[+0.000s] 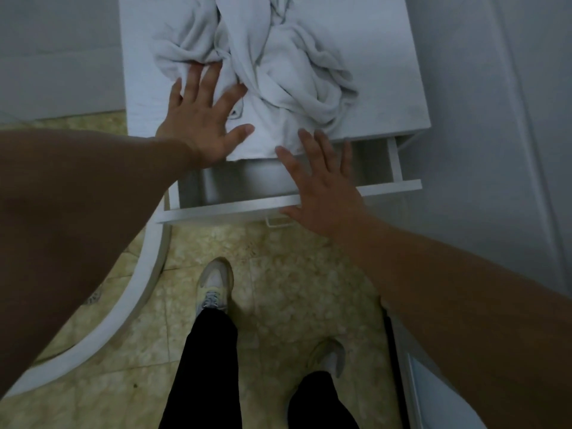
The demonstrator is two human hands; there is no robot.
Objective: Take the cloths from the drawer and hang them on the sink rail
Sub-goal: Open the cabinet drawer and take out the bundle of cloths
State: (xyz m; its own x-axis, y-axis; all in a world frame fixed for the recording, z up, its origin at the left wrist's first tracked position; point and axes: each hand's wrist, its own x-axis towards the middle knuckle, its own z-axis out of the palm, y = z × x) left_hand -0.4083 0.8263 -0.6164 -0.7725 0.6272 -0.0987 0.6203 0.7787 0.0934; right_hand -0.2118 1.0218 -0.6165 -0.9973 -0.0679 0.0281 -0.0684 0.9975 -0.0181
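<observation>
Cloths (272, 66): white terry-type fabric, soft, fluffy nap, matt, heavily creased and bunched; near edge folded flat w/ a small dark mark. Cabinet top (387, 57): white board, matt, faint fine grain, looks like laminate. Drawer (309, 201): same white matt board on front and sides; inside panel smoother, slight dull sheen. Drawer handle (275, 223): thin white wire or bar, material unclear. Floor (294, 289): beige-yellow mottled stone-look tiles, semi-gloss, dark grout lines. Curved white rim (136, 298) at near left: smooth, hard, low sheen. Trousers (210, 366): black cloth, matt. Shoes (215, 286): pale mesh-like fabric w/ laces, scuffed. Wall on right (495, 119): pale, smooth, matt.
</observation>
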